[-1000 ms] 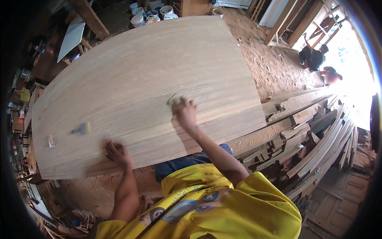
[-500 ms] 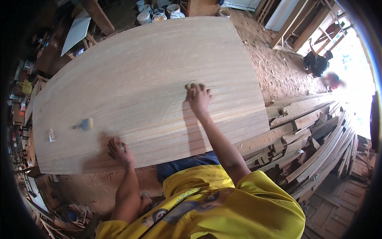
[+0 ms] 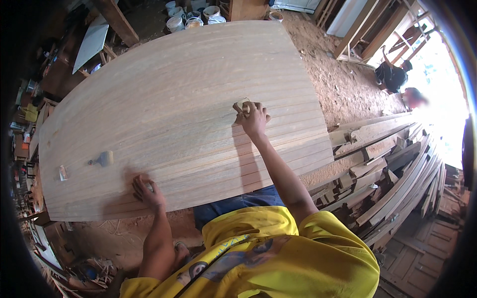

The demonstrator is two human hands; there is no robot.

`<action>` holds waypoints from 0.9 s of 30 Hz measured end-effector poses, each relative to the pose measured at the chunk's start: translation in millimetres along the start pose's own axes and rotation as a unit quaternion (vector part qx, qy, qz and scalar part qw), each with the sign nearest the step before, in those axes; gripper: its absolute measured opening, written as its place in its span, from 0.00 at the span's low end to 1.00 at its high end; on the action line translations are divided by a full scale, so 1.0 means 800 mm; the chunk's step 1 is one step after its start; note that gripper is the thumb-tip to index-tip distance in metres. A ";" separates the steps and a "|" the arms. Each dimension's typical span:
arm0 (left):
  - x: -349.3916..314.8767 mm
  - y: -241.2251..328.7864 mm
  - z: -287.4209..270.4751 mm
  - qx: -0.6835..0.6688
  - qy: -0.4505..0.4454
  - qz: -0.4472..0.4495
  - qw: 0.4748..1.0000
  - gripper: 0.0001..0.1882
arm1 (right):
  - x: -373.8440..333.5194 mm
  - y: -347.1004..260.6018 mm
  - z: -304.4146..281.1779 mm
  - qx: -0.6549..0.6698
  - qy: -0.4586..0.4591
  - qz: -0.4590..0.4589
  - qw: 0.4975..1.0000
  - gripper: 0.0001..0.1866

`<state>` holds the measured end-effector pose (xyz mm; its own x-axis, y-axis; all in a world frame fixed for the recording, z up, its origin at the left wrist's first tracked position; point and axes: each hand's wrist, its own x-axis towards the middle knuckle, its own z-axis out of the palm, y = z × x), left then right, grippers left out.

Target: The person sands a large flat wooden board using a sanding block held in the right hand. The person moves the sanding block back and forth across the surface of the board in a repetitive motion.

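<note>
A broad wooden panel (image 3: 189, 89) of narrow joined strips lies flat before me. Toward its right half, my right hand (image 3: 254, 119) is closed around a small pale pad (image 3: 242, 103), possibly folded sandpaper, pressed to the wood. My left hand (image 3: 148, 193) rests at the near edge, fingers curled over; a pale bit shows between thumb and fingers, too small to name. A wide paintbrush (image 3: 103, 158) with pale bristles lies on the panel's left part. Farther left is a small white-and-orange packet (image 3: 63, 173).
Stacked timber offcuts and long boards (image 3: 392, 169) crowd the right side. Several white buckets (image 3: 194, 23) stand beyond the far edge. Sawdust covers the ground (image 3: 328, 84); a person in dark clothes (image 3: 392, 74) is at the far right. A pale board (image 3: 91, 47) leans at the far left.
My right hand has moved slightly to the right with the pad, which shows more now. The left hand has barely moved. The whole view has shifted a little.
</note>
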<state>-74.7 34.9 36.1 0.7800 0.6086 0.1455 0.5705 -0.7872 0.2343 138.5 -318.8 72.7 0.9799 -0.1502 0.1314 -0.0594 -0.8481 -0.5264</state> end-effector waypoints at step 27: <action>-0.004 -0.002 0.000 0.000 -0.008 -0.004 1.000 0.25 | -0.173 0.013 0.003 0.004 -0.289 -0.540 0.790 0.29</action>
<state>-78.2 33.9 35.3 0.7788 0.6139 0.1289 0.5774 -0.7818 0.2355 2.6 -305.5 47.2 0.3818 0.9185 0.1033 0.8699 -0.3193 -0.3759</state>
